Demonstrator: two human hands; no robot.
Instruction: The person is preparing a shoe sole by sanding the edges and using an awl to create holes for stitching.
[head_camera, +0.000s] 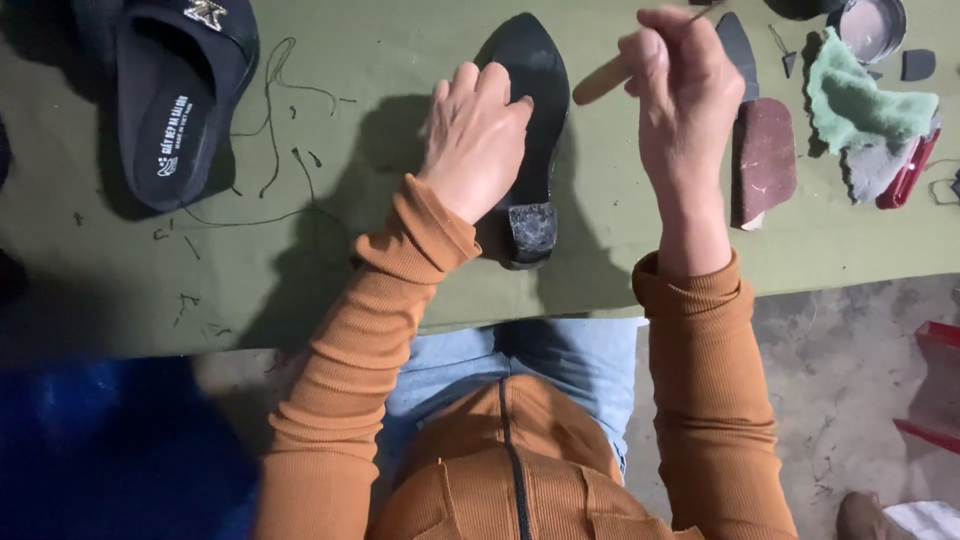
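While left hand (478, 135) presses shoe (528, 120) flat (sole up), right hand (680, 85) pinches wooden-handled tool (603, 82).

1 view only, from a head-worn camera. It looks steeply down over the wearer's own torso and lap, facing forward across the green-covered table (300, 290), whose near edge crosses the frame just below mid-height. Range is close: the left hand (475, 140) and right hand (680, 95) sit in the upper centre at arm's length, forearms running up from the bottom edge. Bare floor (850, 380) shows lower right. No 2nd view exists to overlap.
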